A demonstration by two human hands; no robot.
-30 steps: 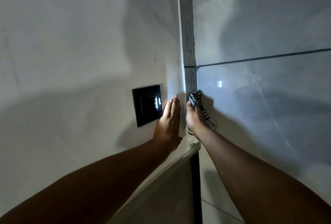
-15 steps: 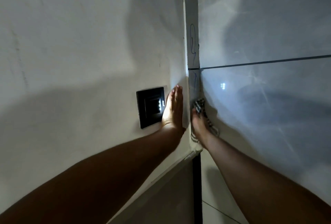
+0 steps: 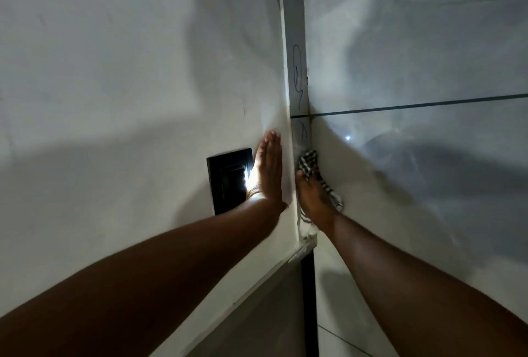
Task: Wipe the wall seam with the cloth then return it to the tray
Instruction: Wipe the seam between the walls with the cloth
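A black-and-white checked cloth (image 3: 310,164) is pressed into the vertical wall seam (image 3: 297,76), a narrow grey strip with blue pen scribbles where the plain white wall meets the glossy tiled wall. My right hand (image 3: 314,199) grips the cloth against the strip, with the cloth's tail hanging past the wrist. My left hand (image 3: 268,172) lies flat and empty on the white wall, fingers together, just left of the seam. The tray is out of view.
A black switch plate (image 3: 228,181) with a bright glint sits on the white wall, touching my left hand's side. A dark grout line (image 3: 414,105) crosses the tiled wall. A ledge edge (image 3: 297,254) ends the white wall below, with a dark gap (image 3: 308,299) under it.
My left hand slid up the white wall beside the switch plate. My right hand with the cloth stayed pressed on the same part of the seam.
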